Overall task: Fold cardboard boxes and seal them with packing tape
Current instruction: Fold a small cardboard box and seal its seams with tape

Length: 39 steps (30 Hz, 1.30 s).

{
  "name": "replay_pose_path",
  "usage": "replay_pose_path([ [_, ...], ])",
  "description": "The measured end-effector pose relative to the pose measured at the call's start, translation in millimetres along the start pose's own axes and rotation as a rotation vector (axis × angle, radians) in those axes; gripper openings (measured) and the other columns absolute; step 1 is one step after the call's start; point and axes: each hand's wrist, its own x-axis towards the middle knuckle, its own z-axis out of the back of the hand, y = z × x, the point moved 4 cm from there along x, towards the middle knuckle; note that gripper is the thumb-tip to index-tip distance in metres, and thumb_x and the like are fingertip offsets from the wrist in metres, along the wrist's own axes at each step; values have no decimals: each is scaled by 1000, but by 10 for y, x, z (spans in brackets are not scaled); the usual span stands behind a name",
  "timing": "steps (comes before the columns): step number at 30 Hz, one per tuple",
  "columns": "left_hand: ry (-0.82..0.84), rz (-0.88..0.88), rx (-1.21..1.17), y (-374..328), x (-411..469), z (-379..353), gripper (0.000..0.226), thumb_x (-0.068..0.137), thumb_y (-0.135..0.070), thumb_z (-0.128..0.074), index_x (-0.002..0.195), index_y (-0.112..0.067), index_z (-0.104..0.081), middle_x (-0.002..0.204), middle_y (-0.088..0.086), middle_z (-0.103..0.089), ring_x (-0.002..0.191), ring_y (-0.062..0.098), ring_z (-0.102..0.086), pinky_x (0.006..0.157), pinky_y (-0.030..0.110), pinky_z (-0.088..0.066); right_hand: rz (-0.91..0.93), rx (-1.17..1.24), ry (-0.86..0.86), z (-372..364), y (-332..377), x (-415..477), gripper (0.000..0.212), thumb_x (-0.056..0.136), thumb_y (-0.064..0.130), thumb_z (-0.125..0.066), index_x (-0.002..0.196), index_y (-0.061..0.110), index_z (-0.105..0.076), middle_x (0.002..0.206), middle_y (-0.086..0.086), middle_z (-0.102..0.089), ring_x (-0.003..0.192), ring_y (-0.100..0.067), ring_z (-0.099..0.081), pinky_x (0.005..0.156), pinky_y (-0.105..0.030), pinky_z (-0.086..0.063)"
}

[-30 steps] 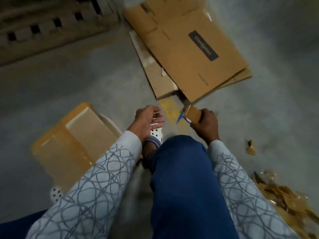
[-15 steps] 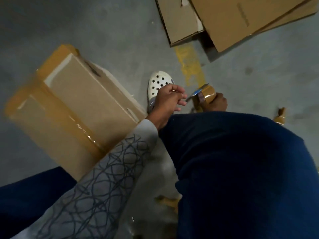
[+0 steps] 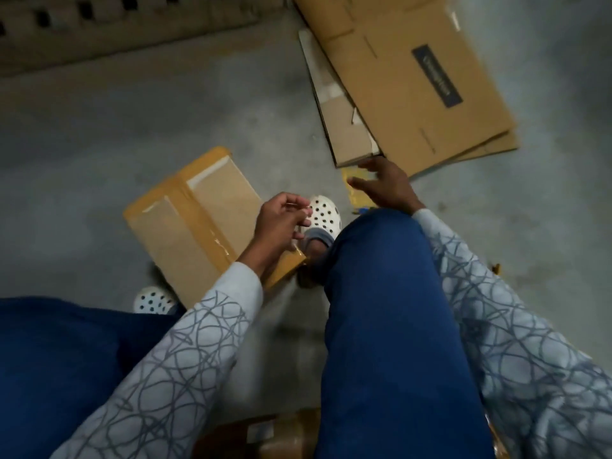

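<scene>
Landmark here is the white clog with the holes (image 3: 323, 215), sitting on the grey concrete floor (image 3: 132, 127) about mid-frame. There's a grey band (image 3: 318, 238) across the back of it. A blue trouser knee (image 3: 381, 293) rises just below and to the right of it and covers the heel end. The second white clog (image 3: 152, 301) is down and to the left, half tucked under the other blue trouser leg (image 3: 66, 359). Just up and right of the landmark clog there's a scuffed yellow paint patch (image 3: 356, 187) on the floor. Way off to the upper left is a slatted thing that looks like a pallet (image 3: 116, 24), too blurry to say more.
</scene>
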Motion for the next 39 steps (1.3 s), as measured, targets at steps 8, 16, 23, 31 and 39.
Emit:
replay_pose_path([
  [8,-180,-181,77,-480,-692,1192,18,99,-19,-61,115,-25,-67,104,-6,-67,99,14,-61,81,35,-51,339,-182,441,-280,2259,-916,45,94,49,-67,132,26,-59,124,-1,-68,108,-19,-66,90,-39,-53],
  [16,-508,106,-63,582,-1062,1845,26,92,-11,-66,118,-9,-64,116,7,-64,100,20,-57,76,28,-42,100,-394,186,-1776,1546,-1212,63,92,51,-62,145,23,-39,146,-13,-41,135,-38,-40,108,-59,-37],
  [23,-261,653,-191,1266,-1048,1567,28,90,-30,-65,108,-11,-54,114,14,-58,109,35,-55,95,48,-45,-231,-319,188,-1921,567,-1129,105,82,61,-70,157,22,-7,148,-22,-44,134,-44,-46,110,-56,-39],
  [31,-676,183,-98,724,-1045,1930,39,89,-31,-72,118,-6,-68,107,5,-68,92,25,-62,74,28,-45,-16,67,-30,-1549,1102,-959,80,65,72,-74,129,27,-59,116,-7,-68,114,-32,-61,99,-47,-52],
  [39,-882,-228,52,376,-1342,2254,26,92,-38,-71,93,-12,-69,96,4,-72,88,23,-67,80,35,-56,191,560,-82,-1175,1376,-1150,63,73,64,-77,119,23,-65,118,5,-71,110,-14,-65,100,-46,-54],
])
